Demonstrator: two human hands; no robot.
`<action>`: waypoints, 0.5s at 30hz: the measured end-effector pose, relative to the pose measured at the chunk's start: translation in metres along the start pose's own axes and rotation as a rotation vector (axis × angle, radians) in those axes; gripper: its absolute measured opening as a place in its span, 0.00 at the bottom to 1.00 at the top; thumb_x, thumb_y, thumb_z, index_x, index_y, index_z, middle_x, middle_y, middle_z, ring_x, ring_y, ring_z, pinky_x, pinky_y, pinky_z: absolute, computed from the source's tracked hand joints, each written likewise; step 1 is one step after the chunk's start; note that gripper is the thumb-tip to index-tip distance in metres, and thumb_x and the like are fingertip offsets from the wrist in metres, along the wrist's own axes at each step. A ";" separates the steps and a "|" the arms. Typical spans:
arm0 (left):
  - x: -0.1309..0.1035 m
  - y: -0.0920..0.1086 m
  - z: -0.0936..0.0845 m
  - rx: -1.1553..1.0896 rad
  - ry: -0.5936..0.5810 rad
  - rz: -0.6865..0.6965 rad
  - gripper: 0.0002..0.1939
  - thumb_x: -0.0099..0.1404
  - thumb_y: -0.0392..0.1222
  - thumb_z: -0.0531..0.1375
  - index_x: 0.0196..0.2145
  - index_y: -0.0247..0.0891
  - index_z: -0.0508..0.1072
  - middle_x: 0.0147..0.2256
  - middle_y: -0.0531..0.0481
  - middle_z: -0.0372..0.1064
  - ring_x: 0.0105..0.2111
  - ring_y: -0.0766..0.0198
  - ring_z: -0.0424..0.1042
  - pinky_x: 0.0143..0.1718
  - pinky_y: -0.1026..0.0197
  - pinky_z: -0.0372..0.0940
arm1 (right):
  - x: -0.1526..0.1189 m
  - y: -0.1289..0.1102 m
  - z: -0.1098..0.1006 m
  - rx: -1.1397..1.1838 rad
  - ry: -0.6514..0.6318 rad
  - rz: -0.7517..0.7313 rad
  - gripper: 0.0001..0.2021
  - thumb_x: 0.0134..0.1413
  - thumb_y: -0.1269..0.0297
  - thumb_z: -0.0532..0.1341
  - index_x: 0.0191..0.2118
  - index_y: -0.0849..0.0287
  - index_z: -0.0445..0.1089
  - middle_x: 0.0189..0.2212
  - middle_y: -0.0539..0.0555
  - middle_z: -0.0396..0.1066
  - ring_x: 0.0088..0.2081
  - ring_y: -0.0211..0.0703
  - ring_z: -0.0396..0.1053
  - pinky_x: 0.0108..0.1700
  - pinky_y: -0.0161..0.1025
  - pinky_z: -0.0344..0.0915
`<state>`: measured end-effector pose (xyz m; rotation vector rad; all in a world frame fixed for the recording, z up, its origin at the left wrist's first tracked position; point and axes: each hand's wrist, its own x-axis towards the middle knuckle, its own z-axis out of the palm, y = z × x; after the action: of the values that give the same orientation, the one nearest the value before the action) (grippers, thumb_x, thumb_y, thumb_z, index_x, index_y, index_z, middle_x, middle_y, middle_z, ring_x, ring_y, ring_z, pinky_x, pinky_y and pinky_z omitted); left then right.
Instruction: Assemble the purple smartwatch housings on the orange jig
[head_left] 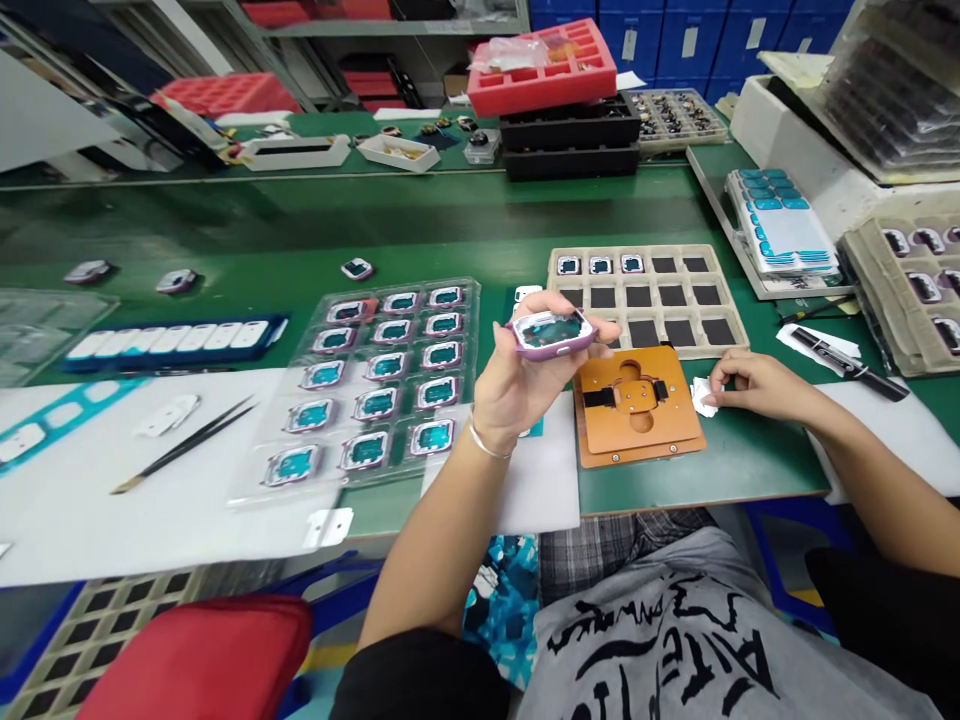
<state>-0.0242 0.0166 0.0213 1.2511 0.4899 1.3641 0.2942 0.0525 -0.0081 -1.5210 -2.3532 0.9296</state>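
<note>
My left fingers point(546, 301) grip purple watch case point(555, 347); loose hold could drop it on orange jig point(667, 438). Right fingers point(731, 369) pinch white cloth point(702, 396).

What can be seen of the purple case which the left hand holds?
The purple case is a small rounded rectangle, apparently plastic or metal, with a white inner rim around a dark teal, shiny middle. Its near side wall is smooth and bears a small pale mark. The left hand grips it by the edges between thumb and fingers, raised above the green bench, its teal face tilted towards the camera. Its underside is hidden.
</note>
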 end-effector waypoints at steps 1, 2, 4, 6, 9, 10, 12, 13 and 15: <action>0.001 0.004 -0.003 0.067 -0.027 -0.028 0.30 0.60 0.74 0.61 0.39 0.44 0.67 0.36 0.49 0.75 0.41 0.57 0.77 0.46 0.51 0.75 | 0.000 0.000 0.000 -0.003 0.001 -0.006 0.26 0.46 0.33 0.63 0.26 0.56 0.72 0.29 0.54 0.67 0.28 0.41 0.61 0.32 0.39 0.57; 0.003 0.009 -0.009 0.188 -0.059 -0.075 0.28 0.60 0.72 0.62 0.38 0.43 0.67 0.36 0.49 0.76 0.40 0.57 0.77 0.45 0.52 0.74 | -0.001 -0.001 0.000 -0.001 0.005 -0.009 0.28 0.46 0.32 0.63 0.26 0.56 0.72 0.29 0.54 0.67 0.28 0.41 0.61 0.32 0.39 0.57; 0.011 0.021 -0.024 0.609 -0.080 -0.207 0.25 0.59 0.66 0.66 0.35 0.41 0.69 0.37 0.46 0.76 0.40 0.56 0.76 0.45 0.52 0.73 | -0.002 -0.001 0.000 0.021 0.012 0.005 0.30 0.46 0.28 0.62 0.26 0.56 0.72 0.30 0.54 0.69 0.28 0.41 0.62 0.32 0.38 0.56; 0.026 0.034 -0.045 1.144 -0.002 -0.351 0.22 0.56 0.61 0.68 0.32 0.40 0.70 0.36 0.45 0.75 0.40 0.52 0.75 0.47 0.48 0.72 | -0.002 0.000 0.000 0.061 0.004 0.032 0.34 0.44 0.24 0.60 0.26 0.57 0.71 0.29 0.54 0.69 0.27 0.41 0.61 0.31 0.38 0.55; 0.061 0.041 -0.077 1.630 0.201 -0.529 0.20 0.61 0.60 0.64 0.39 0.41 0.73 0.39 0.42 0.75 0.44 0.47 0.75 0.51 0.43 0.70 | -0.003 0.003 0.000 0.102 -0.042 0.053 0.36 0.45 0.22 0.58 0.26 0.57 0.71 0.25 0.52 0.67 0.25 0.39 0.57 0.29 0.37 0.51; 0.073 0.039 -0.087 1.685 0.269 -0.567 0.21 0.65 0.61 0.60 0.44 0.41 0.72 0.43 0.41 0.75 0.48 0.46 0.74 0.53 0.43 0.69 | -0.003 0.004 0.000 0.107 -0.055 0.054 0.36 0.46 0.22 0.58 0.25 0.57 0.71 0.23 0.51 0.66 0.25 0.39 0.57 0.29 0.37 0.50; 0.097 0.026 -0.103 1.749 0.387 -0.600 0.25 0.72 0.60 0.47 0.57 0.43 0.67 0.57 0.37 0.69 0.61 0.46 0.66 0.58 0.42 0.66 | -0.003 0.007 0.001 0.110 -0.068 0.061 0.36 0.47 0.22 0.58 0.25 0.57 0.70 0.22 0.50 0.64 0.25 0.38 0.56 0.28 0.36 0.48; 0.106 0.016 -0.110 1.772 0.412 -0.616 0.28 0.74 0.59 0.41 0.62 0.44 0.62 0.64 0.37 0.62 0.67 0.47 0.58 0.61 0.39 0.63 | -0.003 0.008 0.002 0.111 -0.068 0.064 0.36 0.47 0.23 0.58 0.25 0.57 0.70 0.21 0.50 0.64 0.24 0.38 0.56 0.28 0.36 0.48; 0.122 -0.005 -0.119 1.792 0.372 -0.680 0.32 0.75 0.58 0.35 0.69 0.48 0.54 0.73 0.44 0.44 0.74 0.49 0.42 0.66 0.32 0.55 | -0.003 0.009 0.003 0.112 -0.065 0.063 0.35 0.48 0.23 0.57 0.25 0.57 0.70 0.22 0.50 0.65 0.24 0.38 0.56 0.28 0.36 0.48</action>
<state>-0.0963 0.1716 0.0225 1.7796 2.4502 0.2603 0.3010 0.0511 -0.0149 -1.5520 -2.2659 1.1222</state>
